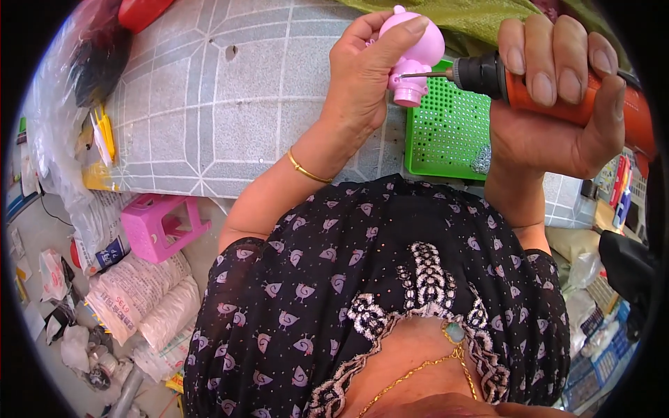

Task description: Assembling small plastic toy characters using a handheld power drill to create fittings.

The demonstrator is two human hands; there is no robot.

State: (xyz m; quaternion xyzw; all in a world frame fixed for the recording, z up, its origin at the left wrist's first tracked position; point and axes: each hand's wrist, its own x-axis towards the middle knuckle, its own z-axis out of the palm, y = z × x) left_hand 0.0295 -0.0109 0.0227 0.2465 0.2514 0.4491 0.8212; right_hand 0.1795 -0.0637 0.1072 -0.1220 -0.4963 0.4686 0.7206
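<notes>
A pink plastic toy figure [411,76] with a large round head is gripped by my left hand [359,73], the thumb pressed along its head. My right hand [557,97] is wrapped round an orange and black electric screwdriver [512,82]. Its thin metal bit reaches left and meets the side of the figure's body; the exact contact spot is too small to make out. Below both hands lies a green perforated plastic basket [411,150] on the table, with a small heap of silvery screws [482,159] in its corner.
A grey checked cloth [244,104] covers the table. Green fabric [467,21] lies at the far side. Yellow-handled snips [104,136] and clear plastic sheeting [52,125] are at the left edge. On the floor stand a pink plastic stool [150,233] and white packed sacks [143,296].
</notes>
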